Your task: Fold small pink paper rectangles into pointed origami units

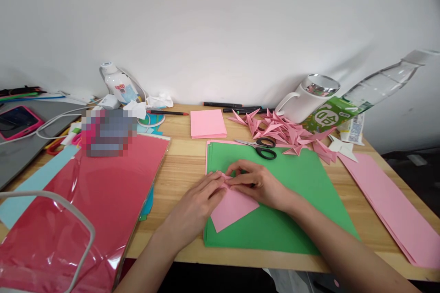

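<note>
A pink sheet of paper (233, 208) lies on the green paper (292, 219), turned so that one corner points toward me. At its far edge my left hand (201, 194) presses with its fingers together, and the thumb rests on the sheet. My right hand (256, 183) pinches the same far part from the other side. The fingertips of both hands nearly meet there and partly hide the paper between them. Black-handled scissors (264, 148) lie just beyond, on the far edge of the green paper.
Behind stand a pink paper stack (208, 123), a pile of folded pink pieces (278, 130), a white mug (309, 96) and a tilted bottle (381, 84). Long pink strips (395, 206) lie right. A plastic-wrapped red pack (103, 192) and white cable (85, 224) are left.
</note>
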Available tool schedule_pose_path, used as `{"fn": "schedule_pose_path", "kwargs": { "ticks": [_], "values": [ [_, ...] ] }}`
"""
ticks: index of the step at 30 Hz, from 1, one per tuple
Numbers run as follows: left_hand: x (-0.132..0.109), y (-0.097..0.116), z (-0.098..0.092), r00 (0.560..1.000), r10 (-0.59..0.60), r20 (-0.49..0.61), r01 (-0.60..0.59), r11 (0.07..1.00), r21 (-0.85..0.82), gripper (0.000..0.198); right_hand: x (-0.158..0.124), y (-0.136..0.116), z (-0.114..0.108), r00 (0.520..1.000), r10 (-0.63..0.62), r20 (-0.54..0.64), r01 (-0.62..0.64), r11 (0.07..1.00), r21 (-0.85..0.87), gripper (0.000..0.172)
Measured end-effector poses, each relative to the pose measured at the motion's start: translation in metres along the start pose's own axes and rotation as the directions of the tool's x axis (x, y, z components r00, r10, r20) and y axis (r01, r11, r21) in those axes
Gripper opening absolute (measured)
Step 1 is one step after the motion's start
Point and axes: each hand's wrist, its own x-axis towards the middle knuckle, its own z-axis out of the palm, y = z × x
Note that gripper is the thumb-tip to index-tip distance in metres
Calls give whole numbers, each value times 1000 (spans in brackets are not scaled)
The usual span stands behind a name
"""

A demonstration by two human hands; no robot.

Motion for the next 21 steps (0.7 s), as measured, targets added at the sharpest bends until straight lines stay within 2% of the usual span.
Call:
{"fn": "schedule_pose_path", "kwargs": {
  "ticks": [4, 8, 16, 21],
  "values": [
    [1, 2, -2, 1000, 8, -9, -8, 999, 31, 25, 1, -2, 0, 999, 15, -29, -15, 1000, 17, 23],
    [0, 4, -3, 1000, 7, -19, -6, 998, 58, 27, 2, -3, 1, 999, -8, -36, 6, 999, -49, 25],
    [0, 4, 1, 999, 17, 49, -22, 993, 115, 27, 2, -2, 2, 999, -33, -24, 30, 993, -112, 23],
    [3, 4, 2, 997, -2, 77, -9, 988, 152, 28, 1, -3, 2, 999, -52, -14, 48, 972, -229, 25]
  ]
}}
